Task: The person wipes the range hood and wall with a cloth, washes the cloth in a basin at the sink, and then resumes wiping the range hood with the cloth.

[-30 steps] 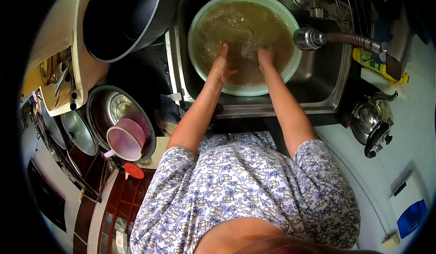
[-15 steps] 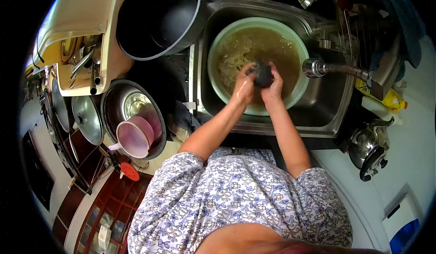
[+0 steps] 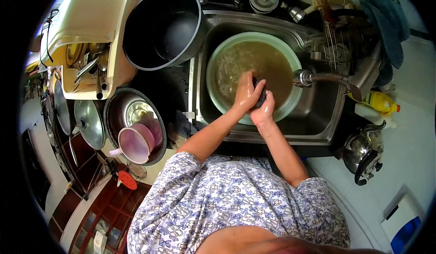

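Observation:
A pale green basin [image 3: 212, 95] of cloudy brown water sits in the steel sink. Above its near side, both my hands are closed around a dark, rounded lump [image 3: 260, 100], whose kind I cannot make out. My left hand [image 3: 245, 94] lies over its left side, thumb across the top and fingers reaching down by the water. From below and to the right, my right hand [image 3: 264, 110] cups it. Most of the lump is hidden by the fingers. Bits and foam float on the left part of the water.
A flexible faucet [image 3: 313, 78] reaches over the basin's right rim. Left of the sink [image 3: 334, 122] stand a big black pot [image 3: 200, 31], a cream dish cabinet [image 3: 122, 40] and a metal bowl with a pink mug [image 3: 136, 143]. At right are a yellow bottle [image 3: 381, 102] and a kettle [image 3: 359, 149].
The camera view has shifted, so the sink sits lower. My left hand has moved over the lump, which is now turned and more covered. My right hand has come slightly lower beneath it.

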Tool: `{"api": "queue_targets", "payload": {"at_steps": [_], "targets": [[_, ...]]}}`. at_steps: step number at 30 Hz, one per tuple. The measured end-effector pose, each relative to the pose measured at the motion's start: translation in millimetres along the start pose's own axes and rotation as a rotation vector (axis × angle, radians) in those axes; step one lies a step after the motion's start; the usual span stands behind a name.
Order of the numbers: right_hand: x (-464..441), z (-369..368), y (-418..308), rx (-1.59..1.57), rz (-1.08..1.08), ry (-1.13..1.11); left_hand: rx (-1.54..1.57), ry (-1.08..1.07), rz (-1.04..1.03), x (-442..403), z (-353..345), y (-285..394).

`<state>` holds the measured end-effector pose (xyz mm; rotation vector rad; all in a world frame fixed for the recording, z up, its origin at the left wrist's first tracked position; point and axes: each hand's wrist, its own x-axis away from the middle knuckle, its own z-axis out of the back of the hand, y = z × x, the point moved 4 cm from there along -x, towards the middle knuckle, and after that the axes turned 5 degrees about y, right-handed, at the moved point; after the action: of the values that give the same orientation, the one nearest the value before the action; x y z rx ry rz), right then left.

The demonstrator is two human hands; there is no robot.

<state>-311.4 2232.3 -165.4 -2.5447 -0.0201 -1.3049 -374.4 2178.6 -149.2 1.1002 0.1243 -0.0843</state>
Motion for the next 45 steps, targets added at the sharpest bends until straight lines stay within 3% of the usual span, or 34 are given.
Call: {"api": "queue_targets", "payload": {"at_steps": [3,6,7,8,9,10,12,16,18,20,21,22,24,25,27,30,31,34,37,39,42,43,45], "targets": [[0,-8,5,0.181,0.229,0.025,-0.045,0.142,0.197,2,-19,-43],[-17,-3,0,0.423,0.404,0.029,0.899,-0.408,0.749,26,-33,-43],[-30,6,-10,0.520,0.420,0.047,0.823,-0.341,0.642,31,-29,-30],[-49,21,-21,0.616,0.438,0.063,0.580,-0.393,0.694,47,-37,-44],[-98,74,-21,0.536,0.271,0.131,0.561,-0.384,0.667,63,-42,-52],[-77,46,-32,0.456,0.237,0.410,0.544,-0.374,0.637,76,-48,-61],[-74,48,-33,0.530,0.408,0.271,0.402,-0.407,0.532,73,-43,-70],[-22,4,-17,0.621,0.387,0.029,0.298,-0.324,0.517,29,-16,-50],[-41,24,-18,0.652,0.290,0.094,0.226,-0.350,0.435,23,-20,-67],[-58,38,-32,0.379,0.027,0.011,0.278,-0.355,0.303,16,-10,-64],[-68,47,-40,0.359,-0.005,-0.009,0.302,-0.360,0.239,14,-5,-63],[-81,60,-48,0.381,-0.047,-0.064,0.273,-0.337,0.346,11,0,-73],[-89,76,-63,0.557,-0.027,-0.018,0.215,-0.285,0.558,3,7,-95],[-92,80,-68,0.885,0.145,0.066,0.321,-0.141,0.594,3,10,-103],[-92,83,-74,1.525,0.509,0.247,0.158,-0.142,0.631,6,12,-117],[-104,105,-52,2.118,0.393,0.233,0.177,-0.224,0.799,29,-12,-161],[-121,122,-50,1.973,0.298,0.146,0.230,-0.239,0.886,34,-17,-154],[-137,138,-52,0.872,0.162,0.232,0.465,-0.276,1.152,31,-16,-116],[-70,54,-49,0.694,0.016,-0.001,0.678,-0.277,1.342,29,-21,-100],[-18,3,-42,0.700,0.032,-0.095,0.877,-0.390,1.376,29,-33,-120],[37,-34,-23,0.970,0.189,-0.250,0.904,-0.391,1.542,10,-9,-57],[38,-39,-15,1.086,0.639,-0.444,0.881,-0.321,1.413,13,-18,-75],[48,-46,-4,1.266,0.860,-0.427,1.021,-0.329,1.247,25,-26,-99]]}}
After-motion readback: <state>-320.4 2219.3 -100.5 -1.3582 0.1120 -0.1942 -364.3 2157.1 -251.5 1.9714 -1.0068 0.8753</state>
